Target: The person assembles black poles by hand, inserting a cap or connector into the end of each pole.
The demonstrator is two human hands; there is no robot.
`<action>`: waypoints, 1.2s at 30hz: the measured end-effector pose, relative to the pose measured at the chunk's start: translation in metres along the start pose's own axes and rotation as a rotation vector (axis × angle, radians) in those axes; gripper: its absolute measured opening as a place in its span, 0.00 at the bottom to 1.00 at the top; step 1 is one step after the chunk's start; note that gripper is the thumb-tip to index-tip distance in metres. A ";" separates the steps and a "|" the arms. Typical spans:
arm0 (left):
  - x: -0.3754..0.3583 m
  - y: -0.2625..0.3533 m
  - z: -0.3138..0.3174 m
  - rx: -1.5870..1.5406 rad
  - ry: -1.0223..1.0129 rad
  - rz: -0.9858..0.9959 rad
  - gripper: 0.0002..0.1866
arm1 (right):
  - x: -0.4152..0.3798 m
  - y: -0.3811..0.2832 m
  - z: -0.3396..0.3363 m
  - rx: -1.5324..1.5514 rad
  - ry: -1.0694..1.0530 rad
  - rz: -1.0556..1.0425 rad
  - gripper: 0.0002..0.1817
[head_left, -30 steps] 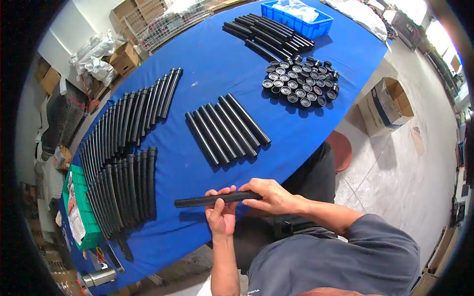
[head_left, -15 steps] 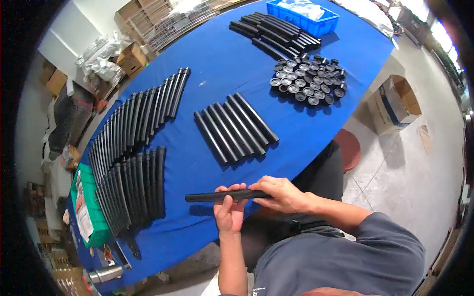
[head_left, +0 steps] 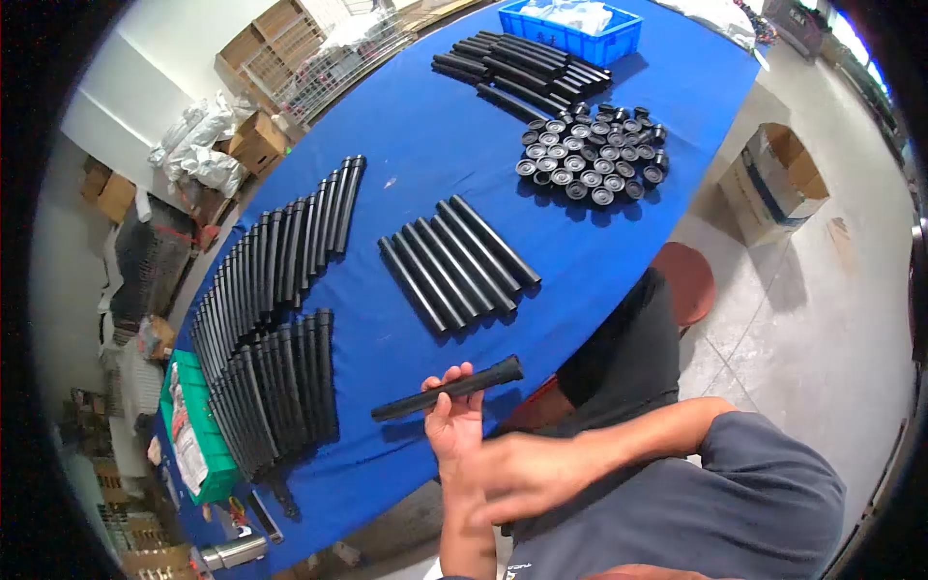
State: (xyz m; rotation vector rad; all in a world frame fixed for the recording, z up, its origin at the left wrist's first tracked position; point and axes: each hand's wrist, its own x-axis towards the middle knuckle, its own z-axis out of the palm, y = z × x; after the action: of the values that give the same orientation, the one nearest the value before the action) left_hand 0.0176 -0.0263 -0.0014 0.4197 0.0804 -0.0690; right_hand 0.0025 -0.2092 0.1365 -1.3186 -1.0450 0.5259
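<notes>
My left hand point(head_left: 454, 411) holds a black tube point(head_left: 416, 399) near the table's front edge, fingers on its far side and thumb on the near side. A wider black cap sits on the tube's right end. Blurred by motion, my right hand point(head_left: 532, 474) lies over my left wrist, apart from the tube, its fingers smeared. Beyond the held tube, a row of black tubes point(head_left: 459, 263) rests on the blue cloth. Round black caps point(head_left: 594, 155) are clustered farther off to the right.
Capped tubes point(head_left: 280, 242) lie in two rows at the left, beside a green bin point(head_left: 224, 472). A blue crate point(head_left: 619, 41) and more tubes point(head_left: 522, 68) are at the far end. A cardboard box point(head_left: 759, 208) and a red stool point(head_left: 688, 280) stand right of the table.
My right hand has let go of the tube's right end and moved down toward my left wrist. The capped end now shows, and the tube is tilted with that end higher in view.
</notes>
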 end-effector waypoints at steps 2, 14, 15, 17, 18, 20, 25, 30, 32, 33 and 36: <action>0.002 0.002 -0.003 -0.043 -0.053 -0.019 0.14 | 0.015 -0.006 0.047 0.321 -0.137 -0.077 0.20; 0.005 0.003 -0.003 -0.076 -0.101 -0.038 0.12 | 0.025 0.112 0.236 0.713 -0.324 0.063 0.26; 0.005 0.007 0.002 -0.072 -0.108 -0.033 0.13 | 0.017 0.084 0.206 0.490 -0.433 0.232 0.35; 0.004 0.016 0.002 -0.054 -0.098 -0.049 0.15 | 0.006 0.045 0.161 0.309 -0.567 0.449 0.46; 0.005 0.022 0.007 -0.035 -0.103 -0.049 0.17 | 0.004 0.033 0.148 0.360 -0.588 0.517 0.47; 0.009 0.042 -0.001 -0.024 -0.112 -0.024 0.18 | 0.003 0.031 0.140 0.505 -0.605 0.573 0.54; 0.036 0.101 -0.021 0.168 -0.086 -0.051 0.16 | 0.015 0.027 0.156 0.850 -0.343 0.628 0.57; 0.066 0.123 -0.036 0.210 -0.080 0.049 0.16 | 0.019 0.032 0.159 1.038 -0.310 0.720 0.44; 0.071 0.123 -0.044 0.204 -0.089 0.057 0.17 | 0.014 0.038 0.155 1.078 -0.363 0.760 0.39; 0.073 0.122 -0.046 0.203 -0.103 0.054 0.17 | 0.013 0.037 0.149 1.096 -0.386 0.781 0.36; 0.072 0.122 -0.046 0.213 -0.130 0.033 0.17 | 0.014 0.014 0.129 1.126 -0.525 0.803 0.26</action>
State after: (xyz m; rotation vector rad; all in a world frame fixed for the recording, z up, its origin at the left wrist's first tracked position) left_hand 0.0964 0.1002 -0.0009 0.6276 -0.0624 -0.0723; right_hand -0.0968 -0.1272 0.1163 -0.4980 -0.3767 1.8185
